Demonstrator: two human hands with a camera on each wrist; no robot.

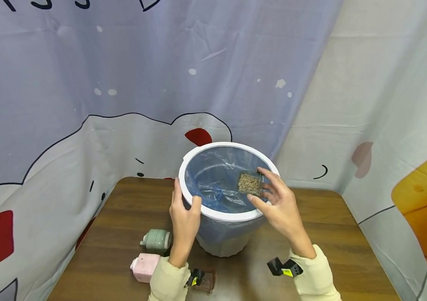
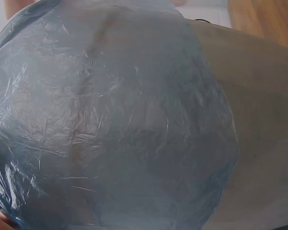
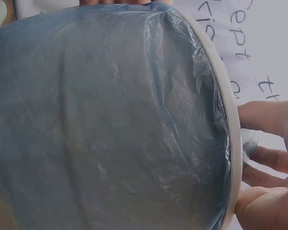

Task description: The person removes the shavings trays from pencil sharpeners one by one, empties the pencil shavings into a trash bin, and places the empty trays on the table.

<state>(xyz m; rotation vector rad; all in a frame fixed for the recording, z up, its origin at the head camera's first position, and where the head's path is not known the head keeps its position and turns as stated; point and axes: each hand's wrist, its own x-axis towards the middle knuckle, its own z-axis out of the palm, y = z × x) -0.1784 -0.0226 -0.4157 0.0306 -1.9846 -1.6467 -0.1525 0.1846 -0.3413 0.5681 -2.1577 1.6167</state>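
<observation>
A white-rimmed trash bin (image 1: 219, 216), lined with a translucent blue bag (image 1: 213, 167), stands upright on the table. Above its mouth, on the right, my right hand (image 1: 283, 207) pinches a small clear container (image 1: 249, 183) between thumb and fingers. Tan grains that look like seeds fill part of it. In the right wrist view, only a clear edge of the container (image 3: 250, 141) shows beyond the rim. My left hand (image 1: 184, 217) rests against the bin's left side, fingers fairly straight and thumb at the rim. The bag's outer overhang (image 2: 134, 120) fills most of the left wrist view.
Left of the bin, a green jar-like item (image 1: 156, 240) and a pink one (image 1: 146, 267) lie on the wooden table (image 1: 123, 209). A brown see-through item (image 1: 207, 281) is partly hidden by my left wrist. A printed curtain (image 1: 153, 75) hangs behind the table.
</observation>
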